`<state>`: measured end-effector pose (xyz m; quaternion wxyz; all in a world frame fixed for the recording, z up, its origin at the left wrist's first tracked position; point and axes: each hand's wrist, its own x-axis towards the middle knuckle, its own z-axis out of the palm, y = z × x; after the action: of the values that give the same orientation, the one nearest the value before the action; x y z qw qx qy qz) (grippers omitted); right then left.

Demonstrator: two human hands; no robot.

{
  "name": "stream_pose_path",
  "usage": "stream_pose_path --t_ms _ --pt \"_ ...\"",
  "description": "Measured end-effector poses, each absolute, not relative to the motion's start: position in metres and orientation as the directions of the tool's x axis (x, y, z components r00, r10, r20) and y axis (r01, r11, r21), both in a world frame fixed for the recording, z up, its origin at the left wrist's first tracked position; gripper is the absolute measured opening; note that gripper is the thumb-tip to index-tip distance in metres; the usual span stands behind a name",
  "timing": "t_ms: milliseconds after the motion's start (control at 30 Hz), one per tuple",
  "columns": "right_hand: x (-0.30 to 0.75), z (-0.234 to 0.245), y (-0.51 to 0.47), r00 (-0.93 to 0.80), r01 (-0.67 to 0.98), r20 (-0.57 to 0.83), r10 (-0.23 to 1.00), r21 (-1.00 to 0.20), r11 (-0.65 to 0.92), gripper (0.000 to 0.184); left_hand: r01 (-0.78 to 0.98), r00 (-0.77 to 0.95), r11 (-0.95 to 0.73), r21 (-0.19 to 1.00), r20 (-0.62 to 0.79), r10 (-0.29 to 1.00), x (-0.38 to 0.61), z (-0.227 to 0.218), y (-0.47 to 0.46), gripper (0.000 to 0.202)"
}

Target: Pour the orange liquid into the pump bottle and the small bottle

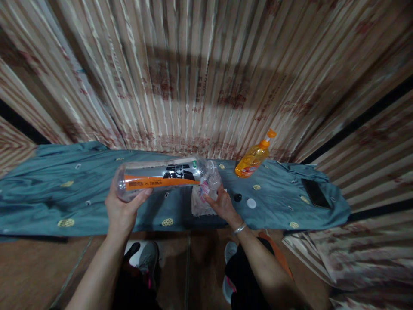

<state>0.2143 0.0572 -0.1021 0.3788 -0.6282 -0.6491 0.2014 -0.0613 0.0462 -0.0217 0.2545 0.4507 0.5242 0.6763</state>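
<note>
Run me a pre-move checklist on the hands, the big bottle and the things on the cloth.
1. Left hand holding the base end of the large clear bottle: ok.
2. Right hand up at the bottle's neck end: ok; its exact grip there: cannot tell.
3. Large bottle upright: not ok, it is held on its side.
4. Orange pump bottle standing on the green cloth, apart from both hands: ok.
5. Small black piece and white disc lying apart from the right hand: ok.
6. Dark phone-like slab away from both hands: ok.
</note>
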Motion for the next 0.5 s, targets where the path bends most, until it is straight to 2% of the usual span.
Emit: stream_pose_path --t_ms 333,500 --pt "0.2132 -0.0975 0.0562 0.075 0.66 0.232 0.97 -0.74 0.126 0.047 0.109 -0.485 -0.293 0.95 0.308 0.818 -0.0609 -0.0246 0.0479 0.1" --pt "0.2136 -0.0973 0.056 0.064 0.663 0.243 0.968 -0.735 0.14 0.051 0.116 -0.478 -0.292 0.949 0.311 0.822 -0.0601 -0.0232 0.0472 0.099"
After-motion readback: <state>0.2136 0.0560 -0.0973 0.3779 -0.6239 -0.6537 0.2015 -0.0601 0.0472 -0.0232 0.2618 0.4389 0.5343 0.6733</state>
